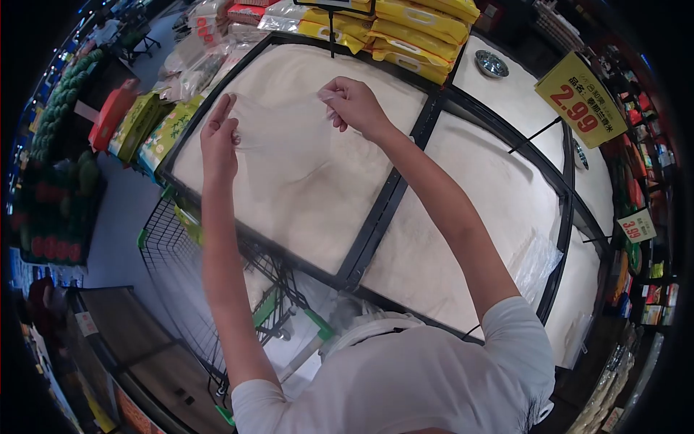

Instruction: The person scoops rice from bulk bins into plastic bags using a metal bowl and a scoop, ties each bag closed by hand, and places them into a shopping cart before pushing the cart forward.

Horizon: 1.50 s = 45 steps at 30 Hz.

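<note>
Between left hand and right hand, both pinching it, stretches a plastic bag.

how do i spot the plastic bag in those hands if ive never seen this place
Find the black-framed bin of pale grain in front of the stacked yellow sacks. Over it, the left hand and right hand hold up a thin, see-through plastic bag. Unlike the crumpled clear plastic at the neighbouring bin's right edge, this one is spread between two hands.

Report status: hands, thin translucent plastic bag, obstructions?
Left hand and right hand: gripping bag. Bag: stretched between them, over loose white grain. Obstructions: none visible.
</note>
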Tool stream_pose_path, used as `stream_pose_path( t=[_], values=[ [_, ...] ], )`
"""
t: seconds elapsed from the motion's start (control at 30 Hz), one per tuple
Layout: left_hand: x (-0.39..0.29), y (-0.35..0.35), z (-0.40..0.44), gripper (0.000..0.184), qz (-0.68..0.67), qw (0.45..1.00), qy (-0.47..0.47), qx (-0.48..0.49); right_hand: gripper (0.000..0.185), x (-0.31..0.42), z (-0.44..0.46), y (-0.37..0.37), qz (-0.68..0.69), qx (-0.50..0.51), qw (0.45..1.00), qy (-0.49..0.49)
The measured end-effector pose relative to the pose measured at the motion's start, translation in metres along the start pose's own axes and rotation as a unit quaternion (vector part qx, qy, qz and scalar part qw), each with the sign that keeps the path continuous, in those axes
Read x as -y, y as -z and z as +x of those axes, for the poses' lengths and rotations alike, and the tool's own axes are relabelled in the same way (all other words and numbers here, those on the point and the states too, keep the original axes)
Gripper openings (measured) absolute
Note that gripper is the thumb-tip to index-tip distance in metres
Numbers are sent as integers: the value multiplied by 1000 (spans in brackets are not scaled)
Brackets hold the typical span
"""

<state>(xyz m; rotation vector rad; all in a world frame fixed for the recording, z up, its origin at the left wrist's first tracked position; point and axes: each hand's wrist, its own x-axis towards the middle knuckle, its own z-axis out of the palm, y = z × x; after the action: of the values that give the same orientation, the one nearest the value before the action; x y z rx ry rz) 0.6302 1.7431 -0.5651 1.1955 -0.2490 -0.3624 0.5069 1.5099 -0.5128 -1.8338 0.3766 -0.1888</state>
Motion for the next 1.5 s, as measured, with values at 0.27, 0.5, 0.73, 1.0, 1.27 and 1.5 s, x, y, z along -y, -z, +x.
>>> stream_pose_path(
  t=[0.27,0.5,0.73,1.0,1.27,1.5],
  values=[
    [4,-13,1,49,-48,993,-7,110,23,28,-4,-2,6,-9,999,36],
    [-1,-78,-29,30,7,978,-41,207,24,54,-19,-22,-38,55,991,118],
    [1,-91,-30,13,216,952,-125,176,42,-9,-65,12,199,67,975,75],
    [-1,-118,-53,10,196,955,-178,133,113,-88,-92,-8,-138,57,979,136],
    [-63,-176,-171,20,264,775,-380,429,80,-41,-103,-31,60,76,975,198],
    [-39,-119,-139,110,255,871,-402,123,53,-9,-106,-20,171,133,959,180]
  ],
)
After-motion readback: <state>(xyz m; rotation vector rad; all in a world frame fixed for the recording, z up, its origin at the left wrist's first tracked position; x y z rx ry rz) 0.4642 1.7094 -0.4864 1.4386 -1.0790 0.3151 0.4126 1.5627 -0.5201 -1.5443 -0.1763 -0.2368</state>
